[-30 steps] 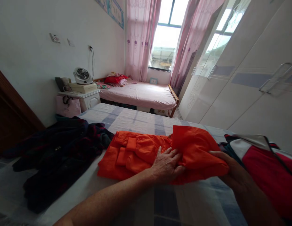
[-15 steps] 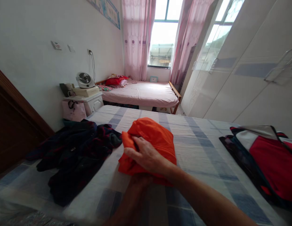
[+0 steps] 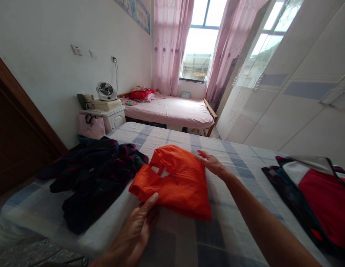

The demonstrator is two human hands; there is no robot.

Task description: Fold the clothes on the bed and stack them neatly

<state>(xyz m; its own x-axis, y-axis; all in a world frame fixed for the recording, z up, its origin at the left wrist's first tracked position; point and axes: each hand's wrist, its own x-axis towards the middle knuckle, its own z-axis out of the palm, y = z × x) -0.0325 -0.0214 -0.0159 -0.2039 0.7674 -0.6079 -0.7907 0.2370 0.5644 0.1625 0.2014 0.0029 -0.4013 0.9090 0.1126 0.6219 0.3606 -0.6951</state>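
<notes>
Orange garment: lies flat on the striped bed; folded into a bundle [image 3: 186, 191], a gap near its left side showing something pale beneath. Landmark for all places below.
Garment outline: roughly square; no clear long axis to read off. A pointed flap sticks out at its near left corner.
Left hand [image 3: 140, 222]: at the garment's near edge, thumb laid over the cloth, the other fingers lower and partly hidden; no telling whether they pinch the cloth. Garment lies ahead of these fingers and to their right.
Right hand [image 3: 213, 163]: at the garment's far right corner, fingers extended and blurred, gripping nothing; tips at the edge, contact uncertain. Garment lies leftward of them and nearer the person.
Nearer hand: left, judging by the thumb over the edge; right barely farther.
Striped bed [image 3: 230, 222]: beneath the garment, reaching out on every side.
Dark clothes [image 3: 97, 178]: loose heap, just left of the garment.
Red-and-white pile [image 3: 319, 193]: folded stack, well right of the garment.
Pink bag [image 3: 91, 127]: beyond the garment, leftward; print too small to read.
Wall poster [image 3: 137, 14]: far beyond the garment, leftward; characters not legible.
Garment marking: no readable brand or label.
</notes>
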